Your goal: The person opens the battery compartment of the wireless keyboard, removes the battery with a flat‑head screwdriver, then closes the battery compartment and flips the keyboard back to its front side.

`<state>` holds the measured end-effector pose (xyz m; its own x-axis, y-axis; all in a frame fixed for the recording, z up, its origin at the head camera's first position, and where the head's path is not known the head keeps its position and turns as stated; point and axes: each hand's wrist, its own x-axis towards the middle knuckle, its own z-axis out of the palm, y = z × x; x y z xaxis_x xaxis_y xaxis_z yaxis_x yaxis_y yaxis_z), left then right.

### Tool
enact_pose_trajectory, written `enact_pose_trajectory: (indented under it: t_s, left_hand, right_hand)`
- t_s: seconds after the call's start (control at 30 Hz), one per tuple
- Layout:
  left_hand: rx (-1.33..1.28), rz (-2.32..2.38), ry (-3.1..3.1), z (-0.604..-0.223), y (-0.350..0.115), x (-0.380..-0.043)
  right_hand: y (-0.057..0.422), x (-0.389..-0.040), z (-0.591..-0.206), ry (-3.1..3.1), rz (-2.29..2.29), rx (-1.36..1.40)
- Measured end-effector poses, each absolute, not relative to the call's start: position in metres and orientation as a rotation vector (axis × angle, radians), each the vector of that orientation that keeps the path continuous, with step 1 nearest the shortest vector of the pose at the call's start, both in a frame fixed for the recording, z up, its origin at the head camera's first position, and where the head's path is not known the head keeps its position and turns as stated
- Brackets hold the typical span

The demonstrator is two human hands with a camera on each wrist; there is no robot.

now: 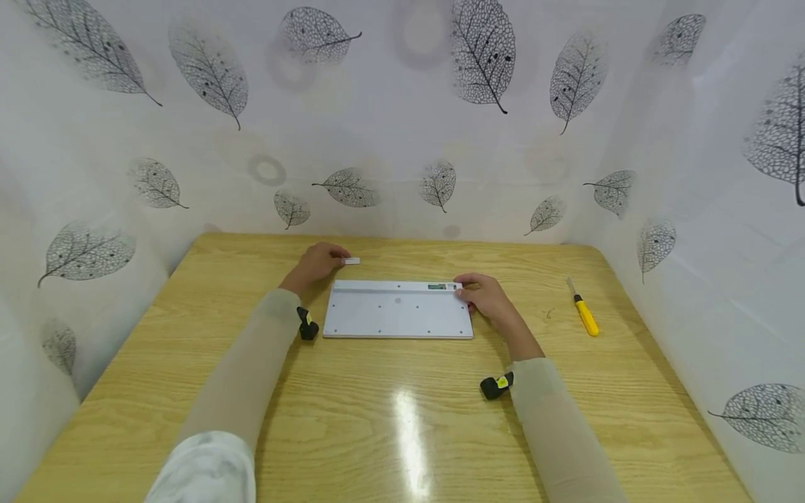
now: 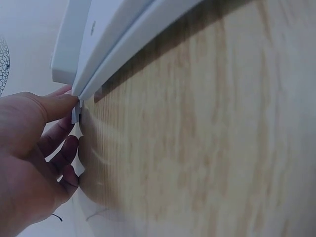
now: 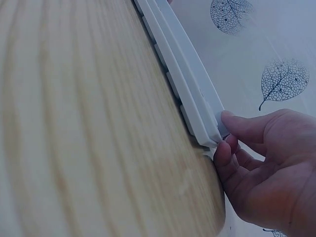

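A white keyboard (image 1: 396, 318) lies face down on the wooden table, its screw-dotted underside up. Near the right end of its raised back strip, an uncovered compartment (image 1: 437, 287) shows a green patch. Just beyond the keyboard's far left corner, my left hand (image 1: 318, 262) pinches a small white cover-like piece (image 1: 352, 260) close to the tabletop; fingers partly hide it in the left wrist view. My right hand (image 1: 487, 297) grips the keyboard's far right corner. In the right wrist view, the thumb lies on the strip and the fingers curl beneath the corner.
To the right on the table (image 1: 352, 419) lies a screwdriver (image 1: 588, 318) with a yellow handle. A leaf-patterned white curtain (image 1: 390, 126) surrounds the table's back and sides. Each wrist carries a small black camera (image 1: 307, 327).
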<state>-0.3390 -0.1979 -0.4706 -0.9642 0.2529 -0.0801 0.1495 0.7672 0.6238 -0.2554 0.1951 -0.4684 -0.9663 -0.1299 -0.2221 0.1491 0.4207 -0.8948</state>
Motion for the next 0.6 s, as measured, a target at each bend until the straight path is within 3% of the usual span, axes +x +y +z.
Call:
enact_pose_trajectory:
  t_s: [0.6]
  left_hand:
    - [0.328, 1.002, 2.807, -0.4657, -0.1969, -0.3337]
  right_hand:
    - [0.1949, -0.2585, -0.4724, 2.423, -1.572, 0.022]
